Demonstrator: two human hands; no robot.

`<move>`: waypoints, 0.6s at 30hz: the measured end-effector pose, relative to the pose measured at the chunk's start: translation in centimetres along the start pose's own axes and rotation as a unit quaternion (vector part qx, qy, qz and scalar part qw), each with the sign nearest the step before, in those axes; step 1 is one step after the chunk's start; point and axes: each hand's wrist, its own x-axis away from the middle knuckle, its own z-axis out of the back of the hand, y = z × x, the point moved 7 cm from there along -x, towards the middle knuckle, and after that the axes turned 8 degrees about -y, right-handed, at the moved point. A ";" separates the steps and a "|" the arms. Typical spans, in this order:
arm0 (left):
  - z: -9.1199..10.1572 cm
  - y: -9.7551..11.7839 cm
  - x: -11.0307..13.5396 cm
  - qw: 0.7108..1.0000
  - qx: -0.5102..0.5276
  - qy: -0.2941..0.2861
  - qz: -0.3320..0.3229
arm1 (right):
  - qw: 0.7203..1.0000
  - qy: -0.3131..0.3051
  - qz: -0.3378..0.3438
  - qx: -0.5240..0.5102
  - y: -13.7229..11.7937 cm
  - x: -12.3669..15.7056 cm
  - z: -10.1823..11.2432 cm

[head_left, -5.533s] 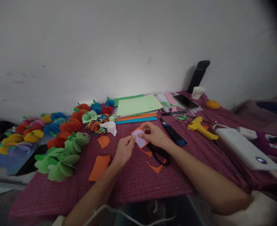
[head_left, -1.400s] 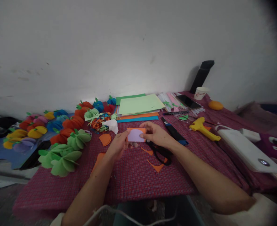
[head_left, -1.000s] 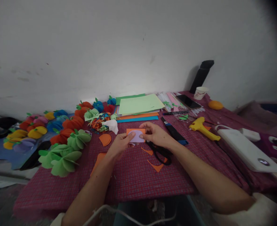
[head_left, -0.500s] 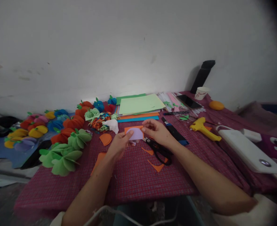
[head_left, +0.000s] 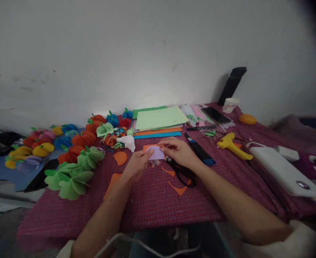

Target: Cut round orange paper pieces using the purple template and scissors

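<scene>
A purple half-circle of paper (head_left: 155, 153) lies over a piece of orange paper (head_left: 146, 147), both held up above the table. My left hand (head_left: 139, 162) pinches them at the left, its thumb on the purple piece. At the right edge, my right hand (head_left: 178, 150) grips the papers between thumb and fingers; its fingertips are partly hidden behind the sheet. Black-handled scissors (head_left: 183, 173) lie on the cloth just below my right hand. Left of my left hand rests an orange folded half-circle piece (head_left: 120, 158). Orange offcuts (head_left: 179, 189) lie by the scissors.
Paper pumpkins (head_left: 73, 179) in several colours crowd the left side. Paper scraps (head_left: 115, 139) and stacked coloured sheets (head_left: 160, 118) lie at the back. To the right are a yellow glue gun (head_left: 234, 147), a phone (head_left: 216, 115), a paper cup (head_left: 230, 105) and a white power bank (head_left: 283, 172).
My right thumb and fingers have closed in on the right edge of the papers. The papers have shifted very slightly to the right; my left hand keeps its pinch.
</scene>
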 end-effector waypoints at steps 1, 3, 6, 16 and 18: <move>-0.1 0.0 0.0 1.000 0.001 -0.004 0.002 | 1.000 -0.001 -0.002 0.001 0.0 0.0 0.0; -0.2 0.0 0.0 1.000 0.009 -0.012 0.006 | 1.000 0.000 -0.008 -0.001 0.1 0.0 -0.1; -0.2 -0.1 0.0 0.999 0.035 -0.013 0.016 | 0.999 0.005 -0.028 -0.025 0.5 0.0 -0.2; -0.1 -0.3 -0.1 0.998 0.057 -0.014 0.018 | 0.986 -0.050 -0.108 -0.117 2.2 0.1 -1.2; -0.1 -0.3 -0.1 0.998 0.053 -0.011 0.021 | 0.986 -0.052 -0.107 -0.114 2.3 0.1 -1.3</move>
